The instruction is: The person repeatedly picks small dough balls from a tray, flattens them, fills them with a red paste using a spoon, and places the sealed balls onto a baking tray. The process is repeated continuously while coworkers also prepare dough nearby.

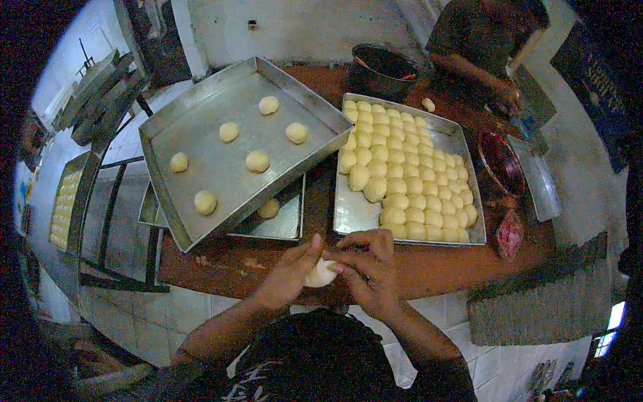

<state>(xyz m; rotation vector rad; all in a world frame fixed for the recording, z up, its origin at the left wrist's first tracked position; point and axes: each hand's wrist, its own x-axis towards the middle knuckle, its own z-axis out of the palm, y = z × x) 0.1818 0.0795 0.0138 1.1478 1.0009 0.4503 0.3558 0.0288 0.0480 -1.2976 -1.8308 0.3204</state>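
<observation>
A piece of pale dough (321, 274) is held between my left hand (290, 274) and my right hand (369, 271), just over the near edge of the wooden table. The fingers of both hands pinch its top. Ahead on the right, a metal tray (357, 211) holds many dough balls (412, 171) packed in rows, with bare metal at its near left and far right corners. Ahead on the left, a larger metal tray (211, 166) lies tilted on top of another tray (286, 223); several spaced dough balls (257, 161) sit in it. One dough ball (269, 208) shows in the lower tray.
A dark bucket (384, 68) stands at the table's back. At the far right works another person (487, 55); near them are a small dough piece (428, 104), a round container with reddish contents (501, 161) and a reddish bag (509, 233). A tray of dough balls (66, 201) stands far left.
</observation>
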